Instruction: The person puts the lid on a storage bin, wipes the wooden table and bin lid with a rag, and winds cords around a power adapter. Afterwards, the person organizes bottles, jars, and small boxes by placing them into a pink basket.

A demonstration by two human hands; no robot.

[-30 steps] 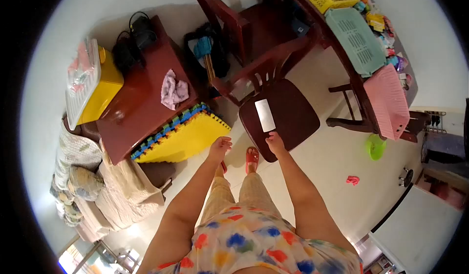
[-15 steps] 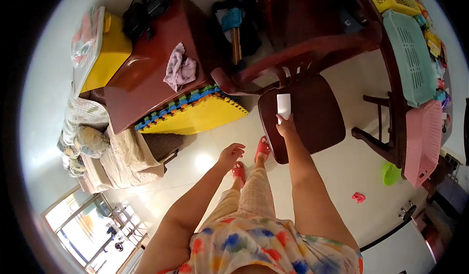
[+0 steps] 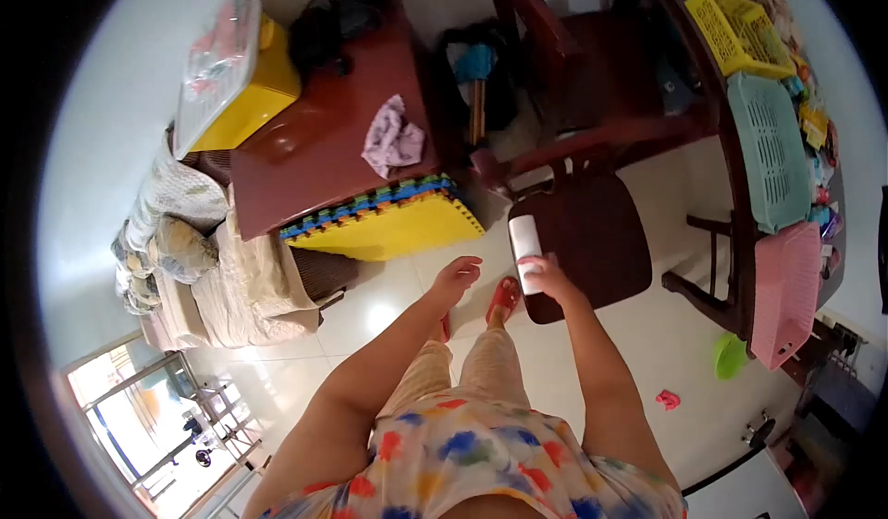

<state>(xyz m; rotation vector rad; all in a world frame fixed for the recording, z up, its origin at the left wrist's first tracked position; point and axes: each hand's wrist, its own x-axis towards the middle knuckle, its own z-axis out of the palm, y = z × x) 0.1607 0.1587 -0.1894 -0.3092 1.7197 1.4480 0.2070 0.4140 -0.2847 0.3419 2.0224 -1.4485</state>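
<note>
A white rectangular object (image 3: pixel 524 237) is in my right hand (image 3: pixel 548 277), whose fingers wrap its near end. It is held over the left part of the dark brown chair seat (image 3: pixel 597 241). My left hand (image 3: pixel 455 278) is empty, with its fingers apart, above the floor just below the yellow foam mats (image 3: pixel 388 228). My feet in red slippers (image 3: pixel 503 301) stand on the tiles near the chair.
A dark red table (image 3: pixel 324 149) holds a pink cloth (image 3: pixel 393 137) and a yellow box (image 3: pixel 250 103). At right, yellow, green and pink baskets (image 3: pixel 784 292) line another table. A green bowl (image 3: pixel 730 357) and red cloth (image 3: pixel 668 400) are on the floor.
My right hand has reached the white object, closed on it and brought it toward the seat's left edge. My left hand stays empty. The camera view has shifted.
</note>
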